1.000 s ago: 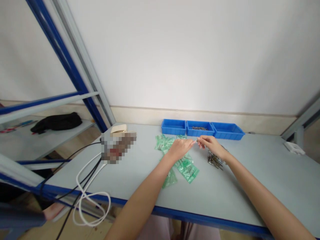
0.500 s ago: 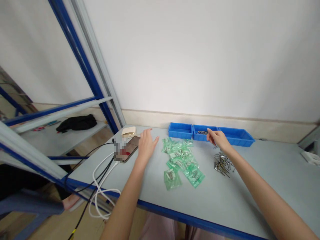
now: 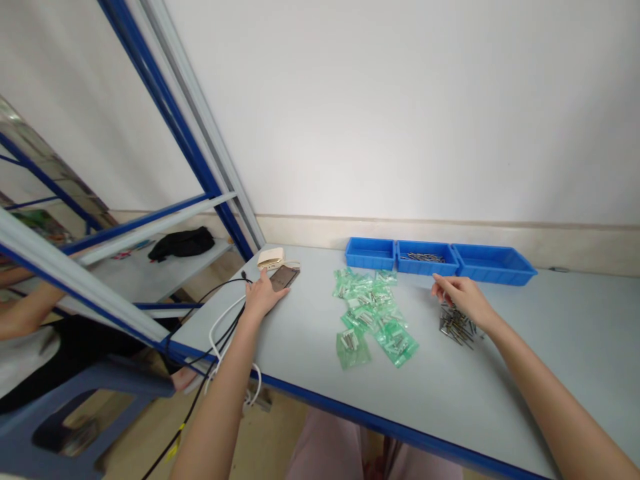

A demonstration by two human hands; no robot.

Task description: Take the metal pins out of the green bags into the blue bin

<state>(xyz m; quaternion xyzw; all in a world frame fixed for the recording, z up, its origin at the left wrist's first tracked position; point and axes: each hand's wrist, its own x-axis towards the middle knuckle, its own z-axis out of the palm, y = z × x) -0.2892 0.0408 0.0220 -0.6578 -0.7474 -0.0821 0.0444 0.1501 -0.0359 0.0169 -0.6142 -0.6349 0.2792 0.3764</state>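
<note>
At the left end of the table my left hand (image 3: 263, 294) lies over the near part of a phone (image 3: 287, 276), fingers spread. Whether it presses on the phone or hovers, I cannot tell. My right hand (image 3: 464, 299) is over a loose pile of metal screws (image 3: 459, 329), thumb and fingers pinched together; anything between them is too small to make out. Several green plastic bags (image 3: 367, 297) with small parts inside lie between my hands. Behind my right hand, the middle blue bin (image 3: 425, 268) holds more screws.
A left blue bin (image 3: 370, 255) and a right blue bin (image 3: 494, 265) flank the middle one along the wall. A cream-coloured case (image 3: 271, 257) sits behind the phone. Cables (image 3: 215, 340) hang over the table's left edge. Another person's arm (image 3: 25, 310) and a blue stool (image 3: 107, 387) are at far left.
My left hand has moved left and down onto the phone. My right hand has drawn back from the middle bin to the screw pile. The view has shifted slightly left.
</note>
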